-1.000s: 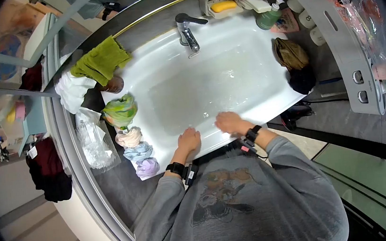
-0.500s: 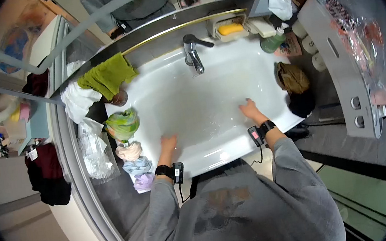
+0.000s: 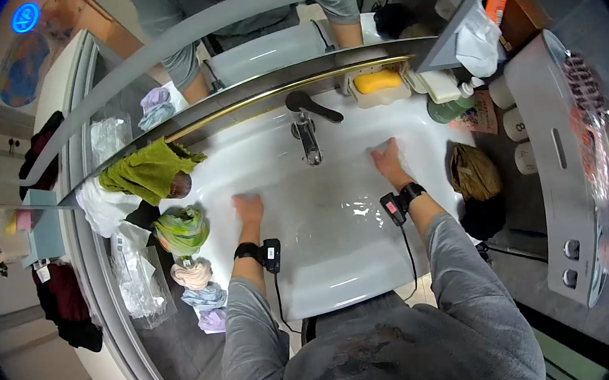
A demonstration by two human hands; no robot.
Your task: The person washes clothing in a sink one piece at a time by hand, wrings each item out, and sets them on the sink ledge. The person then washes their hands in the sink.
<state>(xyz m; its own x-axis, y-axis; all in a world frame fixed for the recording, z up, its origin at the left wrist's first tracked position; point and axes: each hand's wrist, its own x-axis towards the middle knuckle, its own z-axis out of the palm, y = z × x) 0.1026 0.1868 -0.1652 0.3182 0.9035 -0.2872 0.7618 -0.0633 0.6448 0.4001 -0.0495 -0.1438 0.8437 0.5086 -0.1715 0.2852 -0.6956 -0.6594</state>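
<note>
My left hand (image 3: 249, 209) reaches into the left side of the white washbasin (image 3: 345, 279), with its fingers pointing down, partly out of sight and apparently in water. My right hand (image 3: 389, 161) is near the basin's right wall, thumb and fingers apart. Neither hand holds anything I can see. Each wrist wears a black strap with a small box and cable. Between and beyond the hands stands a faucet (image 3: 309, 144) with a dark lever. Light glints off the wet basin surface.
Along the left rim lie a green towel (image 3: 141, 175), a green patterned cloth bundle (image 3: 181, 230) and several folded cloths. A yellow soap bar (image 3: 376, 81) sits in a dish at the back. On the right are a green bottle (image 3: 450, 106), a brown cloth (image 3: 475, 170) and a grey organizer (image 3: 560, 161).
Both hands have moved forward, toward the back of the basin. The left has also shifted left. The view has tilted, and more of the mirror shows.
</note>
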